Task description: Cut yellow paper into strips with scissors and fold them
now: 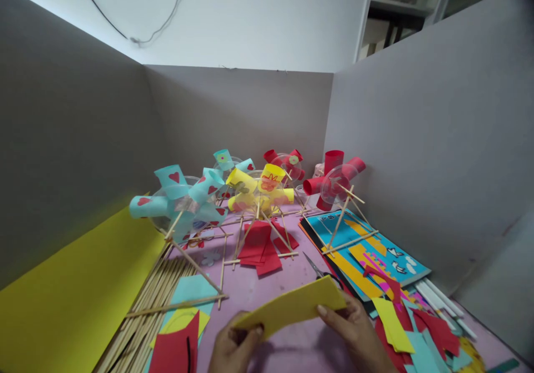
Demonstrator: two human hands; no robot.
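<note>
A strip of yellow paper [294, 308] is stretched between my two hands, low over the pink table. My left hand [233, 344] pinches its left end between thumb and fingers. At the other end, my right hand [354, 326] grips the paper, thumb on the near side. Just behind the strip lie dark-handled scissors [319, 270], partly hidden by it. Red paper pieces [259, 245] sit farther back, under a stick stand that carries a yellow paper pinwheel [261, 187].
Blue pinwheels [179, 195] and red pinwheels [334, 181] stand on stick frames at the back. Bamboo sticks [142, 301] and coloured sheets lie left. A blue picture book [371, 245], white tubes [442, 301] and paper scraps [392, 323] lie right. Grey partitions [242, 112] enclose the table.
</note>
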